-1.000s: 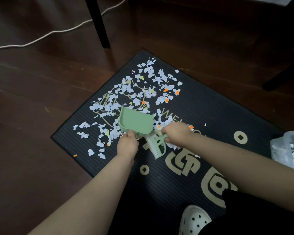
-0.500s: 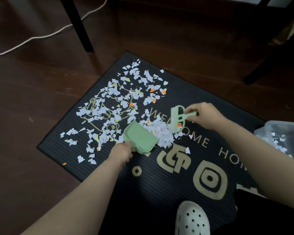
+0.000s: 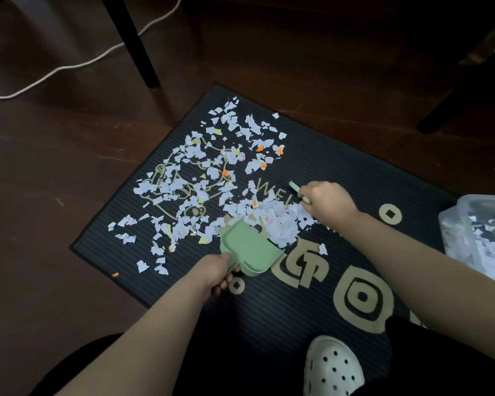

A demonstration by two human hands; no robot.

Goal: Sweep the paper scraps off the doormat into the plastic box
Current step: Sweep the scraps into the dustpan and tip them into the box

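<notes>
A dark ribbed doormat [image 3: 340,172] with gold print lies on the floor, strewn with white, orange and yellow paper scraps [image 3: 189,178]. My left hand [image 3: 216,271] grips the handle of a green dustpan [image 3: 249,250], whose mouth faces a heap of scraps [image 3: 280,221]. My right hand [image 3: 327,202] holds a small green brush [image 3: 297,191] on the far side of that heap; only the brush's handle shows, its head is hidden under the hand and the paper. The clear plastic box [image 3: 452,221] at the right edge holds scraps.
Dark wooden floor surrounds the mat. A black furniture leg [image 3: 132,44] and a white cable [image 3: 69,65] lie at the back left, another dark leg [image 3: 452,101] at the back right. My white clog [image 3: 332,367] rests on the mat's near edge. One orange scrap [image 3: 115,274] lies off the mat.
My right hand has carried the brush from beside the dustpan out to the right, then drawn it back against the heap. The dustpan has turned to face that heap.
</notes>
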